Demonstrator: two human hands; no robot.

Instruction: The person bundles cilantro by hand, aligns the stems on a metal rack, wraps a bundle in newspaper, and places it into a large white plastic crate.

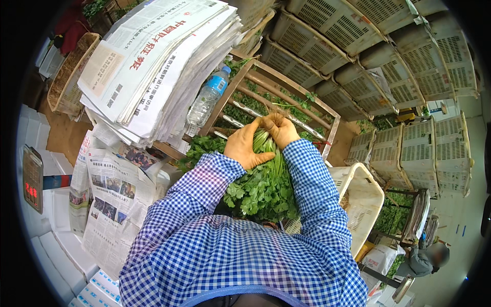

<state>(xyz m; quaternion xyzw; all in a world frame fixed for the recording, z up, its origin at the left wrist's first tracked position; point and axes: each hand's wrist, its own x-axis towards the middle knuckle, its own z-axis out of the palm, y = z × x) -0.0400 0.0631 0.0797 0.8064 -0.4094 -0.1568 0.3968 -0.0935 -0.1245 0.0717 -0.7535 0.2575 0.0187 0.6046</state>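
A leafy bunch of coriander (264,192) hangs stems-up before my chest, its leaves towards me. My left hand (245,146) is wrapped around the pale stems from the left, thumb lying across them. At the stem tops, my right hand (280,130) has its fingers bent in against the stringy brown roots (279,109). The fingertips of both hands meet there. Just beyond is a metal rack (295,78) with parallel bars, and more greens (207,147) lie left of my left wrist.
A tall newspaper stack (153,57) stands at upper left, a plastic bottle (209,96) beside it. Draped newspaper (111,199) and a scale with a lit display (32,180) are left. Stacked plastic crates (402,69) fill the upper right; another crate (364,207) is near my right elbow. A person (420,261) is lower right.
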